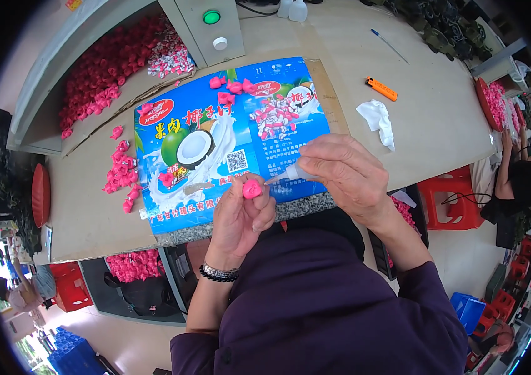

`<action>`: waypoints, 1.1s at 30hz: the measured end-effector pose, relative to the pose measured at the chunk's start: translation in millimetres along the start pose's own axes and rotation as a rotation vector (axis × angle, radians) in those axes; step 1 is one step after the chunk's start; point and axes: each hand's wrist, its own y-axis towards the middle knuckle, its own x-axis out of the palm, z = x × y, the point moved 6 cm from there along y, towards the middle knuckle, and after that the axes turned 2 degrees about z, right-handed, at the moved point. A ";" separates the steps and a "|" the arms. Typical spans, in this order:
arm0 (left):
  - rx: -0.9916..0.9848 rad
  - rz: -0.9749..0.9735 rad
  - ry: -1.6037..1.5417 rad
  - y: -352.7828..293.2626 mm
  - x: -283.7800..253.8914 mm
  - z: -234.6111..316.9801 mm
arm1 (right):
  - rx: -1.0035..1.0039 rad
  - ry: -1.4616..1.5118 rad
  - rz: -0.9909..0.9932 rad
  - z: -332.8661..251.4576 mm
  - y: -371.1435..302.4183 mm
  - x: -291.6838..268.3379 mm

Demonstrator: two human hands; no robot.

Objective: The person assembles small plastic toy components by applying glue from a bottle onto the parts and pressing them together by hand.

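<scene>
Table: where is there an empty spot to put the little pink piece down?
Bare table lies around the orange lighter and white tissue, up to the blue pen. It is crowded on the blue printed sheet and left of it, where pink pieces lie scattered.

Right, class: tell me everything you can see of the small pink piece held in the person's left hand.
The small pink piece is bright pink, rounded and looks like soft plastic or foam, though its exact shape is too small to tell. It is pinched at the fingertips of the left hand, raised above the near edge of the blue printed sheet. The pale pointed tip of a small squeeze bottle, held in the right hand, points at it and reaches almost to its side.
</scene>
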 end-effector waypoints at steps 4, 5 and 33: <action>-0.006 0.044 0.018 -1.7 0.6 -1.3 | -0.008 -0.011 -0.010 -2.9 0.0 0.6; -0.004 0.041 0.038 -1.8 1.0 -1.4 | 0.014 -0.019 -0.019 -3.2 0.0 0.9; 0.304 -0.013 0.242 -2.2 7.4 19.3 | 0.140 -0.017 0.031 -1.3 -6.0 -2.3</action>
